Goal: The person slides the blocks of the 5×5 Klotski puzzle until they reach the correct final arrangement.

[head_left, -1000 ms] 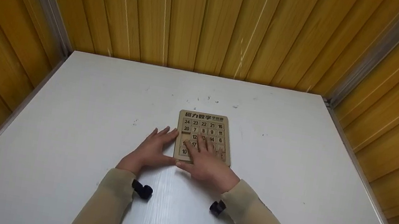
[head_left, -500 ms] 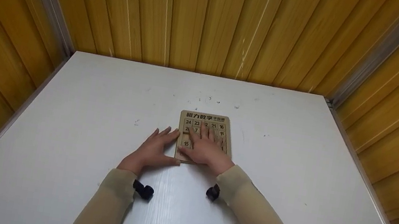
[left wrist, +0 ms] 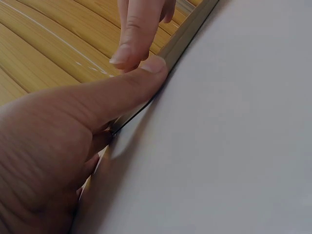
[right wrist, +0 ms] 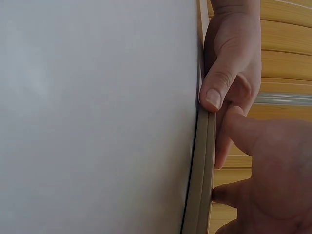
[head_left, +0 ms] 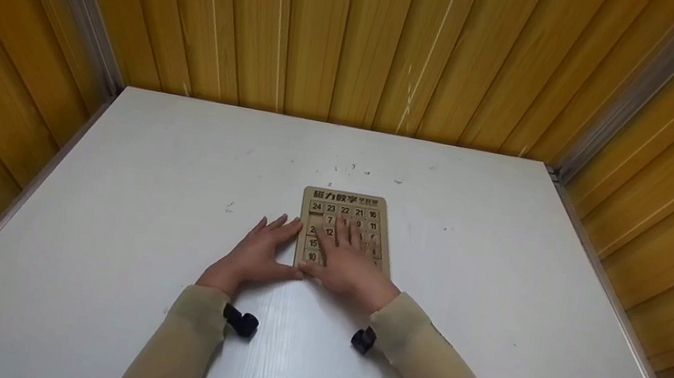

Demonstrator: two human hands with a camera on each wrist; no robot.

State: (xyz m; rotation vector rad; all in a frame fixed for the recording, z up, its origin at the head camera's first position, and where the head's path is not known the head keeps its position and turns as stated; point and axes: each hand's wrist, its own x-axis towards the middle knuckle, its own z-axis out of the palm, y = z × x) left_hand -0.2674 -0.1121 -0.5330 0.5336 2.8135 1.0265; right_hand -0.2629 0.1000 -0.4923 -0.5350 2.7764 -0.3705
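Observation:
A wooden sliding number puzzle (head_left: 349, 198) lies flat on the white table, its numbered tiles set in a frame with printed characters along the far edge. An open slot (head_left: 315, 218) shows in its left column, just below tile 24. My left hand (head_left: 258, 252) holds the near left corner, thumb against the near edge and fingers along the left side. Over the tiles spreads my right hand (head_left: 354, 271), fingertips on or just above them; it hides many of the lower right tiles. In the right wrist view, the left thumb (right wrist: 214, 95) presses the puzzle's edge (right wrist: 200, 165).
The white table (head_left: 466, 270) surrounds the puzzle, with small dark marks beyond it. Yellow wood-look panels (head_left: 367, 38) stand behind and at both sides. A small black camera sits on each wrist, the left camera (head_left: 245, 323) and the right camera (head_left: 363, 340).
Tile 20 has slid one place toward me in the left column, so the open slot is now one row farther away. My right hand reached forward, then drew back partway. My left hand stayed put.

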